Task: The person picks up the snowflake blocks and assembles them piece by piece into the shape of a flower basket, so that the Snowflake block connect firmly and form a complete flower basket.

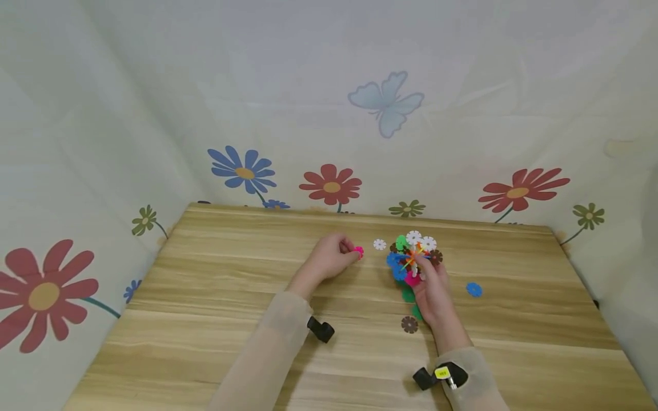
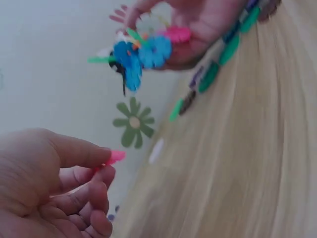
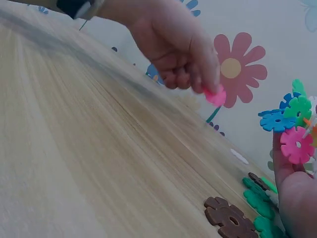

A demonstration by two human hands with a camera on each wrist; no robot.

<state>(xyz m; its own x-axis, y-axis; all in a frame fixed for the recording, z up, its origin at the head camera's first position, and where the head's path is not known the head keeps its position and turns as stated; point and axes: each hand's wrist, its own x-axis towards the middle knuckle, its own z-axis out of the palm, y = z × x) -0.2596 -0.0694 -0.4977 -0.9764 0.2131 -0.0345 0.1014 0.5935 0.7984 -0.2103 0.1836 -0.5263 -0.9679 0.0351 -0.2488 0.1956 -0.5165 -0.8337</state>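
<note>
Between thumb and fingertips, my left hand (image 1: 331, 256) pinches a pink notched plastic disc (image 3: 216, 95), held just above the table. My right hand (image 1: 434, 288) grips a cluster of interlocked flower-shaped discs (image 1: 406, 260) in blue, green, white, brown, orange and pink. A pink disc (image 3: 297, 145) belonging to that cluster shows at its near side in the right wrist view. The two hands are apart, the left one to the left of the cluster. Fingers and the cluster itself hide some of the joints between discs.
On the wooden table (image 1: 231, 274) lie loose discs: a white one (image 1: 379, 244) between the hands, a blue one (image 1: 474, 290) to the right, a brown one (image 1: 409, 325) nearer me, and green ones (image 1: 408, 295) under the right hand. A printed curtain (image 1: 288, 103) stands behind.
</note>
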